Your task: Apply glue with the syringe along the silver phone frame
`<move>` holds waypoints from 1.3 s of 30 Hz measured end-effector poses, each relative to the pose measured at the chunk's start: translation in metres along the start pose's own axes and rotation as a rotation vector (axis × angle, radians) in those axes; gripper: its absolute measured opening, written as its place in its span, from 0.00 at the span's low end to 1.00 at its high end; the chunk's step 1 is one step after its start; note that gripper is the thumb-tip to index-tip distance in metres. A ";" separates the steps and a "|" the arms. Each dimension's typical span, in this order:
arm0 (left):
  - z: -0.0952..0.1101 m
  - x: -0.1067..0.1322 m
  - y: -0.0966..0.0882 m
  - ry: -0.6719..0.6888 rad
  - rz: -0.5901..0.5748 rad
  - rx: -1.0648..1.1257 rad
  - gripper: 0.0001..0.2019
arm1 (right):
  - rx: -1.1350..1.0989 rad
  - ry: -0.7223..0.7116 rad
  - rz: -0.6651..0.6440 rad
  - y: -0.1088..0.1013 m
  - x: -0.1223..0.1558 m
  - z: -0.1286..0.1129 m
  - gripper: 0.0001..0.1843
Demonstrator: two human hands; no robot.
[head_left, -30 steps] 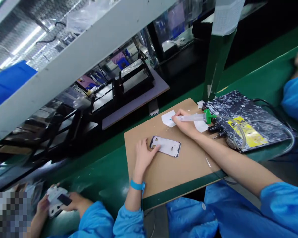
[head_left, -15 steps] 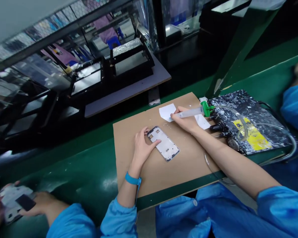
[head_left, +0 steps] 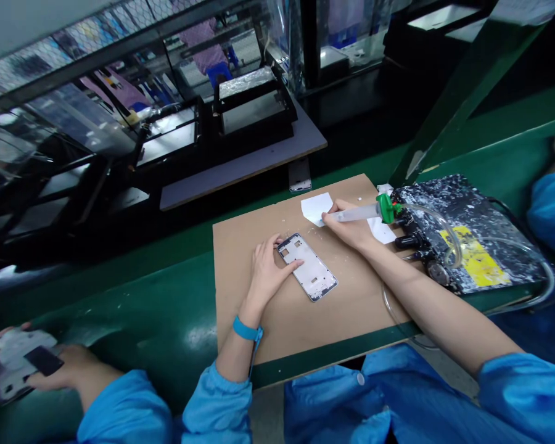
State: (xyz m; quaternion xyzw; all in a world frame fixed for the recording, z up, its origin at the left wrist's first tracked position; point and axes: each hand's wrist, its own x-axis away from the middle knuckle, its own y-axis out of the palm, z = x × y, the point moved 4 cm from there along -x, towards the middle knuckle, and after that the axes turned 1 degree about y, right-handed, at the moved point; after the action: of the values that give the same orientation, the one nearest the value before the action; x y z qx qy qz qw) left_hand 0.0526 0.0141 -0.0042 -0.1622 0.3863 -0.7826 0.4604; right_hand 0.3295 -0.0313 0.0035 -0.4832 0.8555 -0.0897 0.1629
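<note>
A white phone frame (head_left: 309, 267) lies diagonally on a brown cardboard mat (head_left: 305, 320). My left hand (head_left: 264, 271) rests on its left end, fingers curled round the edge with the thumb on top. My right hand (head_left: 346, 229) grips a clear glue syringe (head_left: 358, 213) with a green cap, held like a pen. The syringe tip touches a white paper scrap (head_left: 317, 207) at the far side of the mat. A clear hose runs from the syringe cap to the right.
A paint-speckled black dispenser box (head_left: 472, 234) with a yellow label sits right of the mat. The mat lies on a green conveyor belt (head_left: 134, 308). A co-worker's hands (head_left: 60, 370) hold a phone part at lower left. Another blue sleeve (head_left: 552, 209) shows at the right edge. Black fixtures (head_left: 254, 114) stand behind the belt.
The phone frame has been turned from nearly level to diagonal under my left hand. My right hand stays with the syringe on the paper scrap. The camera tilted down.
</note>
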 end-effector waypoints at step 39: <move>-0.006 -0.043 -0.011 -0.089 0.087 0.078 0.39 | -0.170 0.015 0.099 0.005 -0.018 -0.009 0.13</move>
State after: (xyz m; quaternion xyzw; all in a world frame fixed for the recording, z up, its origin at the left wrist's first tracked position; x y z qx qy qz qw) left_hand 0.0647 0.0567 0.0047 -0.1617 0.3414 -0.7684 0.5166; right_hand 0.3304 -0.0136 0.0139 -0.4517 0.8841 -0.0122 0.1190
